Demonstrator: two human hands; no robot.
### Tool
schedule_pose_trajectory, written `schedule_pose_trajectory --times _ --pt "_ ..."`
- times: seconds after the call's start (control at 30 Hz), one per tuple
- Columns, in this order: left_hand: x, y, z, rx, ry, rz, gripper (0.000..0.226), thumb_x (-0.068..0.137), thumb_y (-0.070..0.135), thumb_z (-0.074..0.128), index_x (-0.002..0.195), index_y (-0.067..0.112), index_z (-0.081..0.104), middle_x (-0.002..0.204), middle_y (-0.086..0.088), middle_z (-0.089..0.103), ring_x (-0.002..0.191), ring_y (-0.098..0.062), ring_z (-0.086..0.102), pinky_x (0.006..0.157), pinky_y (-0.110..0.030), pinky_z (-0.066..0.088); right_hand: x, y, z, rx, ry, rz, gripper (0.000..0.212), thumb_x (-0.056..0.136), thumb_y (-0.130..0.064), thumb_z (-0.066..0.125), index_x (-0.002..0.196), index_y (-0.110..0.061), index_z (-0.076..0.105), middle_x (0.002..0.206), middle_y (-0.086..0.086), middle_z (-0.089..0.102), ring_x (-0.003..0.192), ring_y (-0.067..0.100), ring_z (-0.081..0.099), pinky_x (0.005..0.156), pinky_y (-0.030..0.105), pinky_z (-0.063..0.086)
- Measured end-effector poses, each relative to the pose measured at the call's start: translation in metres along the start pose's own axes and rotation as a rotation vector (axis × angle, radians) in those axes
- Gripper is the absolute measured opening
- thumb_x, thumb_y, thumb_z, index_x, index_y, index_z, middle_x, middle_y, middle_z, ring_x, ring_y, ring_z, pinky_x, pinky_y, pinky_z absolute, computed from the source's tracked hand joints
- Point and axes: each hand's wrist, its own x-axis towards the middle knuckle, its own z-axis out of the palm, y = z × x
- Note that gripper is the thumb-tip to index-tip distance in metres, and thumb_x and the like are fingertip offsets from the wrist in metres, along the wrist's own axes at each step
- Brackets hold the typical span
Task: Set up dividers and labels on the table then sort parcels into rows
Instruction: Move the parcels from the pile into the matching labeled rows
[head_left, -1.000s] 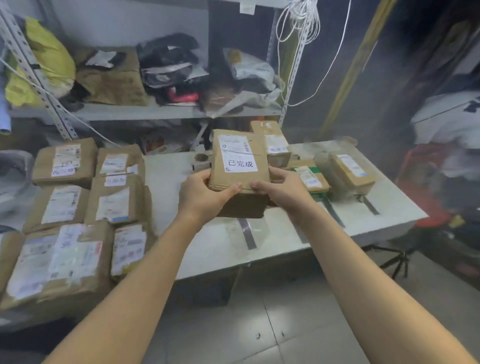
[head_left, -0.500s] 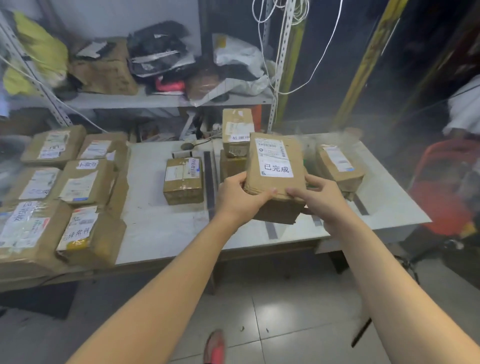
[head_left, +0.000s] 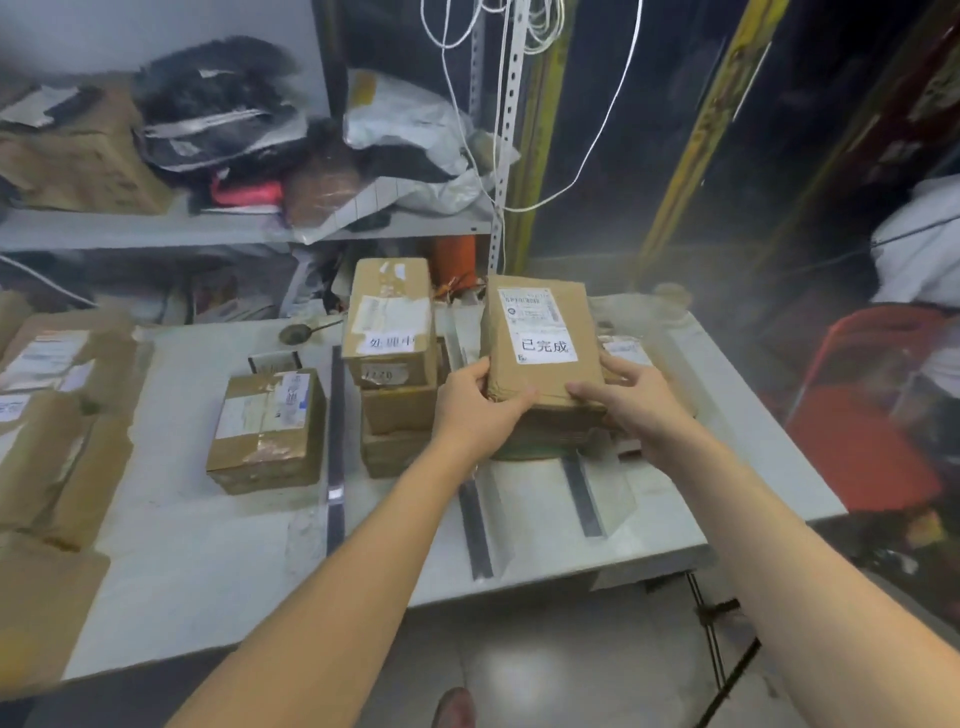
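I hold a brown parcel (head_left: 540, 340) with a white label reading 已完成, low over a stack of parcels on the right part of the white table (head_left: 208, 545). My left hand (head_left: 475, 400) grips its lower left corner and my right hand (head_left: 623, 397) grips its lower right edge. Dark divider strips (head_left: 335, 452) run front to back on the table. A stack of parcels (head_left: 392, 338) with a labelled top box stands in the middle row. A single taped box (head_left: 267, 431) sits left of the first strip.
Several unsorted brown parcels (head_left: 47, 415) lie along the table's left end. A metal shelf (head_left: 156, 228) with bags and boxes stands behind. White cords (head_left: 467, 104) hang from the shelf post. A red chair (head_left: 872, 405) stands right of the table.
The view shifted right along the table. Both hands carried the labelled parcel farther from me and lowered it onto the right-hand stack.
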Motion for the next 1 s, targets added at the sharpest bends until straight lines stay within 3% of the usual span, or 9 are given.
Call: schedule_pose_trajectory --times 0.17,0.3,0.47,0.57,0.7,0.77,0.87,0.93,1.0 --pt "0.046 -0.014 0.024 0.059 0.035 -0.045 0.055 0.074 0.027 0.084 0.126 0.021 0.066 0.114 0.011 0.072 0.102 -0.005 0.067 0.094 -0.029 0.055 0.063 0.022 -0.013 -0.011 -0.057 0.041 0.051 0.083 -0.015 0.078 0.129 -0.031 0.062 0.113 -0.003 0.073 0.105 0.019 0.069 0.091 0.039 0.057" --pt "0.064 -0.025 0.041 0.062 0.083 -0.101 0.052 0.078 0.019 0.083 0.126 0.018 0.066 0.115 0.008 0.072 0.103 -0.006 0.068 0.092 -0.024 0.055 0.104 0.035 -0.020 -0.039 -0.151 0.068 0.048 0.082 -0.015 0.079 0.125 -0.030 0.067 0.111 -0.004 0.075 0.105 0.021 0.070 0.096 0.046 0.056" --pt "0.075 -0.037 0.057 0.026 0.119 -0.168 0.047 0.082 0.010 0.079 0.127 0.016 0.065 0.112 0.009 0.071 0.097 0.004 0.066 0.093 -0.022 0.054 0.138 0.063 -0.026 -0.123 -0.229 0.114 0.084 0.060 -0.045 0.085 0.138 -0.040 0.055 0.113 -0.010 0.074 0.105 0.013 0.070 0.096 0.043 0.055" --pt "0.081 -0.045 0.064 0.058 0.123 -0.184 0.048 0.085 0.015 0.076 0.129 0.028 0.061 0.111 0.019 0.069 0.104 0.002 0.065 0.095 -0.025 0.053 0.144 0.063 -0.027 -0.147 -0.249 0.096 0.065 0.080 -0.029 0.079 0.140 -0.034 0.053 0.116 -0.010 0.072 0.107 0.007 0.067 0.095 0.035 0.055" --pt "0.082 -0.048 0.072 0.152 0.114 -0.226 0.055 0.088 0.026 0.073 0.137 0.032 0.050 0.117 0.024 0.064 0.112 -0.001 0.061 0.092 -0.019 0.049 0.144 0.057 -0.029 -0.297 -0.274 0.043 0.050 0.089 -0.021 0.070 0.136 -0.027 0.052 0.123 -0.008 0.066 0.103 0.008 0.062 0.076 0.016 0.046" --pt "0.079 -0.040 0.074 0.266 0.088 -0.234 0.061 0.092 0.028 0.068 0.146 0.028 0.039 0.123 0.020 0.060 0.116 -0.004 0.059 0.091 -0.018 0.045 0.144 0.047 -0.027 -0.353 -0.309 0.057 0.056 0.086 -0.022 0.074 0.136 -0.022 0.047 0.121 -0.007 0.062 0.103 0.013 0.058 0.082 0.022 0.044" --pt "0.074 -0.026 0.066 0.574 0.001 -0.186 0.068 0.099 0.027 0.057 0.155 0.028 0.019 0.153 0.002 0.041 0.135 -0.018 0.045 0.108 -0.033 0.040 0.146 0.026 -0.025 -0.463 -0.274 0.023 0.053 0.086 -0.023 0.072 0.134 -0.013 0.052 0.124 0.002 0.064 0.107 0.019 0.059 0.082 0.026 0.042" --pt "0.071 -0.010 0.051 0.761 -0.049 -0.164 0.071 0.101 0.022 0.053 0.158 0.028 0.011 0.165 -0.002 0.017 0.147 -0.022 0.028 0.118 -0.038 0.029 0.145 0.011 -0.021 -0.587 -0.176 -0.108 0.055 0.088 -0.025 0.067 0.138 -0.009 0.049 0.136 0.009 0.058 0.123 0.027 0.054 0.088 0.031 0.043" --pt "0.067 0.012 0.028 0.856 -0.019 -0.122 0.068 0.100 0.021 0.052 0.158 0.024 0.016 0.164 0.001 0.017 0.149 -0.019 0.023 0.121 -0.037 0.024 0.141 -0.005 -0.012 -0.732 -0.127 -0.279 0.062 0.087 -0.033 0.064 0.143 -0.014 0.045 0.144 0.009 0.048 0.132 0.031 0.043 0.099 0.039 0.041"
